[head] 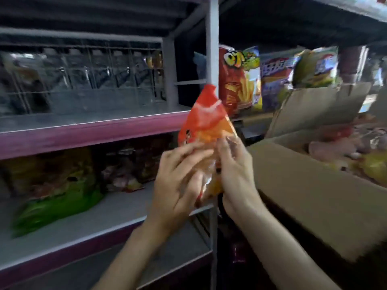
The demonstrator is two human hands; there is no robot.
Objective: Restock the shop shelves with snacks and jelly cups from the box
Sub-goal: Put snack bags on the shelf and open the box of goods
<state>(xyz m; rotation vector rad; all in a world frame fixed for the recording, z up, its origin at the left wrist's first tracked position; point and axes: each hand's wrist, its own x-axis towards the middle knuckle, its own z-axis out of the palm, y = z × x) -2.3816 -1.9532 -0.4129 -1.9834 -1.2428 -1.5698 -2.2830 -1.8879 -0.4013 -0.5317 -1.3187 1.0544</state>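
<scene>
Hands are meeting at the lower half of an orange-and-red snack bag [206, 130], and both are gripping it: the left hand [178, 181] is wrapping its fingers over the bag's front from the left, while the right hand [235, 174] is pinching the right edge and the clear lower corner. Between them the bag is standing nearly upright, its long axis running bottom to top with the red sealed end tipping slightly left, just in front of the grey shelf post [212, 59].

What the placing turns on is direction — the open shelf space is lying to the left of the hands, both on the upper shelf [83, 124] behind its wire rail and on the lower shelf [117, 210] beside the green packet [58, 206]. The cardboard box [314, 185] is sitting to the right, well clear of the bag, with more packets showing inside.

Judging from this, the left hand is nearer the shelves and is better set to carry the bag across; the post is standing close enough to catch the bag's top.
</scene>
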